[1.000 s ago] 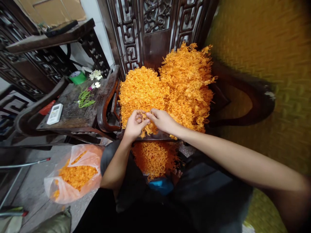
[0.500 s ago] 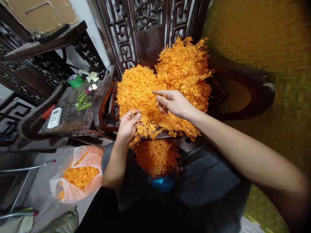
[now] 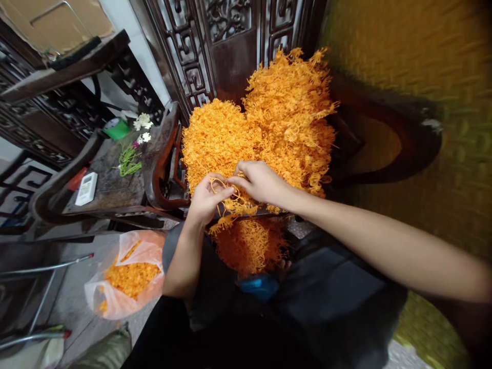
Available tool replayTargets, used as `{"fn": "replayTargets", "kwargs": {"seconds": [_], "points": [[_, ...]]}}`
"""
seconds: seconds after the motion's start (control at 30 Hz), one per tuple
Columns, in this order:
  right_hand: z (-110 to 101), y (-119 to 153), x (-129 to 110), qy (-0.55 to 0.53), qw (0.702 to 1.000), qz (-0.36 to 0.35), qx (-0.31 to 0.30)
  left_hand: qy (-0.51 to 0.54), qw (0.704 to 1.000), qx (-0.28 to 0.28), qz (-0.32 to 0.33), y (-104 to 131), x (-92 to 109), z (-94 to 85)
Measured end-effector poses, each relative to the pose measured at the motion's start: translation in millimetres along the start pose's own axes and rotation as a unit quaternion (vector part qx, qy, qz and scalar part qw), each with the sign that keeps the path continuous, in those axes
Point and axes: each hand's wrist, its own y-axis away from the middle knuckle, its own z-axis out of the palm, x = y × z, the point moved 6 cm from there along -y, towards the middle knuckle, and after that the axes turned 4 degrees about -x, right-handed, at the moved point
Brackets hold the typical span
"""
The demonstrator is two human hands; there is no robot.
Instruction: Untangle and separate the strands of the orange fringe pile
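Centrally in frame, the left hand's [image 3: 203,201] fingers pinch orange strands [image 3: 239,206]; the right hand's [image 3: 262,182] curl nearly closed alongside, grip unclear.

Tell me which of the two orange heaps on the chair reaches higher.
The right heap: its shaggy top stands higher against the carved back than that of the left heap, which looks more compact.

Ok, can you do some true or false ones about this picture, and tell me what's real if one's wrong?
1. The left hand holds orange strands, close beside the right hand. True.
2. A green tape roll and white remote lie on the dark wooden seat. True.
3. The left hand rests on the white remote. False: it holds the orange strands.
4. The white remote is under the green tape roll. False: they lie apart.
5. The plastic bag has orange pieces inside. True.
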Motion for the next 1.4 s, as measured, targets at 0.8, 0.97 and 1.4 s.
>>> {"fn": "replayTargets", "kwargs": {"seconds": [0.8, 0.97, 1.4], "points": [[3.1, 13.3, -2.0, -0.449, 0.864, 0.16, -0.163, -0.405, 0.795, 0.07, 0.446, 47.7, 68.0, 29.5], [10.2, 12.0, -0.2, -0.573, 0.79, 0.147, -0.161, -0.476, 0.735, -0.132, 0.464, 56.4, 58.4, 61.8], [-4.6, 18.1, -0.6, -0.614, 0.777, 0.054, -0.124, -0.285, 0.9, 0.079, 0.319, 27.4, 23.7, 18.7]]}}
